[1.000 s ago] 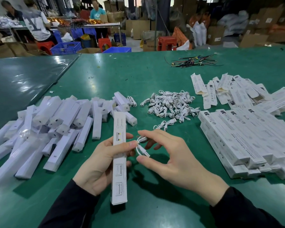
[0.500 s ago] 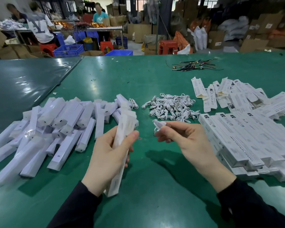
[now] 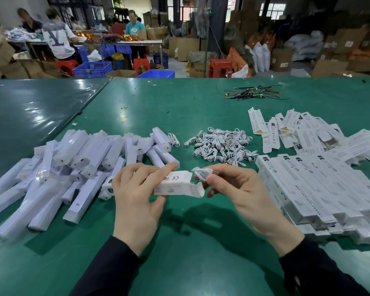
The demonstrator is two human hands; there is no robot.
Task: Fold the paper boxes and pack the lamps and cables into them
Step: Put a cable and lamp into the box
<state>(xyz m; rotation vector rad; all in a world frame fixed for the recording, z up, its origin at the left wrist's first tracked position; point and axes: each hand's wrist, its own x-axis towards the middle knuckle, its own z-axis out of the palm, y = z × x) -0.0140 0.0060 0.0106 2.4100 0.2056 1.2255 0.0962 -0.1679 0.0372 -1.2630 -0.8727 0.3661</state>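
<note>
Box (image 3: 177, 185) (open-ended) between hands (image 3: 137, 195)

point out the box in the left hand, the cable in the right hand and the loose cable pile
box (image 3: 175, 188): head view, on its white side panel near the open end
cable (image 3: 202, 174): head view, on the coiled bundle above the fingertips
cable pile (image 3: 221, 146): head view, middle of the heap

white boxes (image 3: 320, 189), white cables (image 3: 220, 146), green table (image 3: 179, 107)

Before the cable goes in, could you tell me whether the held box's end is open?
Open: the box in the left hand shows unfolded end flaps.
</note>
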